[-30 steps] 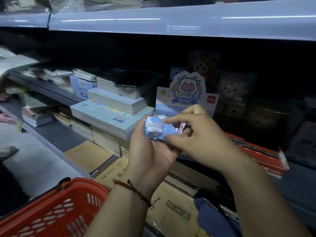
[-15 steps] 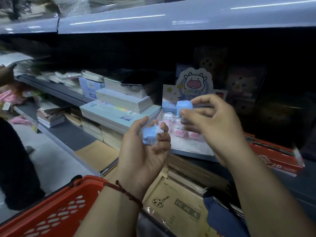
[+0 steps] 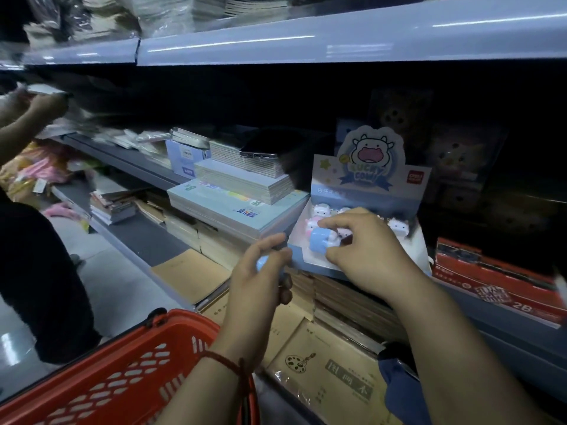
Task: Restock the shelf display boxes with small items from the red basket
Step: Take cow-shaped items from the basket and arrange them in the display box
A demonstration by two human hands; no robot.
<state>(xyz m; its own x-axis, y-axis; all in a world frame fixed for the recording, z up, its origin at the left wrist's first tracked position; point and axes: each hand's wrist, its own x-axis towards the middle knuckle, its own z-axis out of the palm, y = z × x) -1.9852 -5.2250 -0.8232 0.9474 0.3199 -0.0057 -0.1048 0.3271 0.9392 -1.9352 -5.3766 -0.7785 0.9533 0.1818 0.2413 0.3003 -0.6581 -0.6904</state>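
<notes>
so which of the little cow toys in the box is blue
The one in the right hand, at the box's front: blue toy. The rest are white or pink.

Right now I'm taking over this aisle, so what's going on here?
A person is restocking the cow display box on the shelf. The right hand is setting a small blue toy into the box among the pink and white cow figures already there. The left hand holds another blue toy, waiting just left of the box. The red basket sits below, by the left wrist.
</notes>
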